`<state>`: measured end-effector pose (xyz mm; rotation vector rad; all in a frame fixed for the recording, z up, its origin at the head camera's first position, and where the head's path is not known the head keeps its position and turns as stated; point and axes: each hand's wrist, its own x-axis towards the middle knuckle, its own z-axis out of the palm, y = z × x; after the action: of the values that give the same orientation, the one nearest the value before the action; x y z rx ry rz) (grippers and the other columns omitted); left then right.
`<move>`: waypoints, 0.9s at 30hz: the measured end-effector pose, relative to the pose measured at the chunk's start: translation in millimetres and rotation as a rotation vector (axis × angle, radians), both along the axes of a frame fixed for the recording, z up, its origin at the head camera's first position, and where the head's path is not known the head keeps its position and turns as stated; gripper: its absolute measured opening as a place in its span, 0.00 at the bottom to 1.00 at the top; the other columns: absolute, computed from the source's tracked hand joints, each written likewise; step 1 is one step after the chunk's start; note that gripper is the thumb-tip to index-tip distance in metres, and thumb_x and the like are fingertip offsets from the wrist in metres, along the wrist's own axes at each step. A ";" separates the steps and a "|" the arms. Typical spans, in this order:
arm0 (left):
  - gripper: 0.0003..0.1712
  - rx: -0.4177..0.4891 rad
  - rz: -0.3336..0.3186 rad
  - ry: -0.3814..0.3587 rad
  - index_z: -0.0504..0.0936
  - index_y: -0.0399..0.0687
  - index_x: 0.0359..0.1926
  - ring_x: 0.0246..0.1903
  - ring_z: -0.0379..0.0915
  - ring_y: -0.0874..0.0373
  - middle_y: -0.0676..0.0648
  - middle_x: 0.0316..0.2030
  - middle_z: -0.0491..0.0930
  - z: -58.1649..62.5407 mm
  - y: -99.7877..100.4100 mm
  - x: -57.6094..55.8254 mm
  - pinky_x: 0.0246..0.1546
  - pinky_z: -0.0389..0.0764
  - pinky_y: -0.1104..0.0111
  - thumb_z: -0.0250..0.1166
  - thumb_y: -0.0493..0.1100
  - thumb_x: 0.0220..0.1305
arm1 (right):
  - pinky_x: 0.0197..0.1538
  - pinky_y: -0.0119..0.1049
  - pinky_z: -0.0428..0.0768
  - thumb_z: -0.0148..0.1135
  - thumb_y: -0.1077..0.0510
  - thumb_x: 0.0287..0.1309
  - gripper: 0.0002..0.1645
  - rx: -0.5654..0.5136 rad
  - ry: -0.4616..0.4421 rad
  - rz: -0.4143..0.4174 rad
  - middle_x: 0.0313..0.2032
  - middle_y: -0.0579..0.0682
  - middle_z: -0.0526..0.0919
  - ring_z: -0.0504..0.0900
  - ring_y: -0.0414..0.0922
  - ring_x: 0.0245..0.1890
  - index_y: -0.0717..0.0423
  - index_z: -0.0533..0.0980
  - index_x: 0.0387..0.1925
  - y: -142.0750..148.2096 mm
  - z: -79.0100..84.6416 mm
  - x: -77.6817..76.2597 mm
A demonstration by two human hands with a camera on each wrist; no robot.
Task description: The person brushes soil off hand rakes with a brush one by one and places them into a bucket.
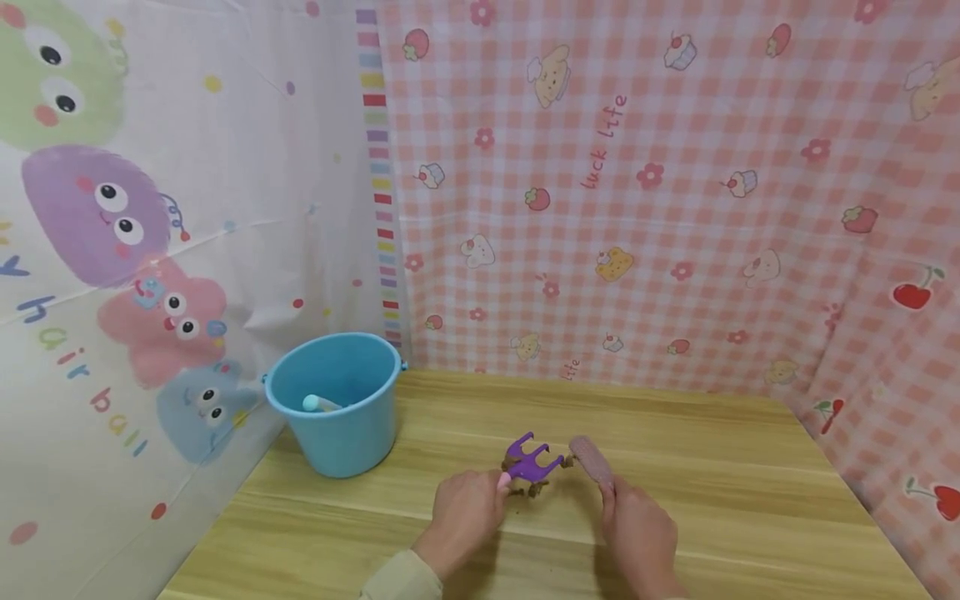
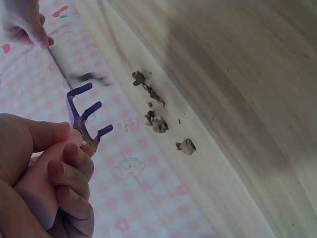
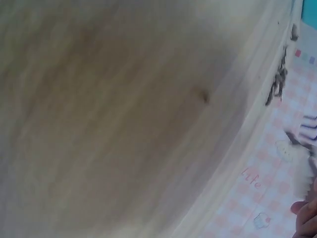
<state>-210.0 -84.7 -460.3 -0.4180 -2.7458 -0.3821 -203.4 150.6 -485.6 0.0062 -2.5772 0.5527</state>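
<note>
In the head view my left hand (image 1: 467, 515) grips the pink handle of a small purple toy rake (image 1: 531, 467). Its prongs point away from me, above brown clumps (image 1: 536, 489) on the table. In the left wrist view fingers and thumb curl round the handle (image 2: 42, 183), and brown residue clings near the prongs' base. My right hand (image 1: 641, 533) pinches the near end of a flat, pinkish-grey tool (image 1: 591, 460) with a textured face; its exact kind is unclear. A brown bit (image 2: 89, 77) is at this tool, close to the rake.
A blue bucket (image 1: 347, 446) stands at the left of the wooden table (image 1: 720, 475), with a pale-handled item (image 1: 318, 403) inside. Several brown clumps (image 2: 157, 124) lie scattered on the tabletop. Patterned cloths (image 1: 622, 217) hang behind and along both sides.
</note>
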 end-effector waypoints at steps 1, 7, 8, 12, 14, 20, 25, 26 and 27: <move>0.16 -0.002 0.001 -0.006 0.77 0.51 0.24 0.15 0.65 0.58 0.54 0.14 0.66 0.4 -0.1 -0.1 0.18 0.67 0.66 0.61 0.49 0.69 | 0.17 0.52 0.72 0.62 0.54 0.65 0.12 -0.010 -0.005 -0.012 0.22 0.57 0.81 0.79 0.58 0.18 0.61 0.81 0.36 1.7 1.0 -0.1; 0.15 -0.016 0.000 -0.010 0.78 0.51 0.24 0.15 0.66 0.58 0.54 0.14 0.68 1.4 1.8 -1.7 0.17 0.68 0.66 0.62 0.50 0.68 | 0.21 0.53 0.75 0.62 0.53 0.66 0.13 -0.048 0.073 0.055 0.30 0.59 0.85 0.83 0.59 0.25 0.59 0.83 0.43 -13.5 12.5 1.9; 0.15 -0.020 -0.006 -0.014 0.77 0.52 0.24 0.15 0.67 0.58 0.54 0.15 0.68 1.6 2.9 -1.7 0.17 0.68 0.66 0.63 0.50 0.67 | 0.21 0.51 0.76 0.63 0.53 0.66 0.13 -0.048 0.082 0.088 0.30 0.57 0.85 0.84 0.57 0.25 0.58 0.83 0.44 -18.7 14.5 2.9; 0.17 -0.039 -0.038 -0.025 0.73 0.54 0.21 0.16 0.65 0.60 0.56 0.15 0.68 4.0 7.4 0.5 0.18 0.68 0.67 0.62 0.50 0.68 | 0.17 0.43 0.70 0.63 0.52 0.66 0.10 -0.042 0.048 0.167 0.20 0.47 0.78 0.75 0.46 0.17 0.52 0.81 0.31 -33.8 17.0 7.4; 0.19 -0.041 -0.051 -0.030 0.70 0.56 0.20 0.15 0.64 0.62 0.57 0.15 0.66 4.0 8.4 1.6 0.18 0.67 0.68 0.61 0.50 0.69 | 0.16 0.41 0.67 0.63 0.52 0.66 0.13 -0.035 0.017 0.166 0.16 0.43 0.73 0.69 0.42 0.15 0.50 0.77 0.25 -35.4 15.5 8.4; 0.15 -0.030 -0.055 -0.027 0.74 0.56 0.23 0.16 0.61 0.64 0.58 0.16 0.65 0.6 8.0 2.8 0.19 0.67 0.70 0.63 0.49 0.67 | 0.15 0.43 0.68 0.65 0.53 0.63 0.11 -0.002 0.008 0.113 0.17 0.47 0.77 0.73 0.46 0.14 0.53 0.80 0.27 -25.8 10.2 6.2; 0.18 -0.037 -0.060 -0.014 0.70 0.57 0.20 0.16 0.61 0.64 0.58 0.15 0.65 -0.8 9.1 1.5 0.18 0.66 0.69 0.63 0.49 0.67 | 0.15 0.48 0.70 0.66 0.53 0.62 0.11 0.016 0.070 0.110 0.19 0.51 0.79 0.78 0.53 0.16 0.53 0.79 0.27 -27.2 14.1 8.6; 0.19 -0.043 -0.060 -0.008 0.70 0.57 0.19 0.15 0.62 0.64 0.58 0.15 0.65 -0.7 9.6 1.3 0.18 0.66 0.69 0.63 0.49 0.68 | 0.15 0.47 0.70 0.66 0.53 0.62 0.10 0.028 0.088 0.129 0.19 0.51 0.79 0.78 0.53 0.16 0.54 0.80 0.28 -29.8 15.2 9.9; 0.20 -0.049 -0.061 -0.001 0.69 0.57 0.19 0.15 0.62 0.63 0.58 0.15 0.65 -0.3 10.0 1.3 0.18 0.67 0.69 0.62 0.50 0.68 | 0.15 0.46 0.71 0.66 0.53 0.62 0.10 0.045 0.103 0.148 0.19 0.51 0.79 0.78 0.52 0.16 0.54 0.80 0.30 -32.8 15.9 11.2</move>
<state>-208.7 -74.7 -460.6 -0.5147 -2.7536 -0.3302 -192.3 117.8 -469.7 0.2360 -2.5013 0.5341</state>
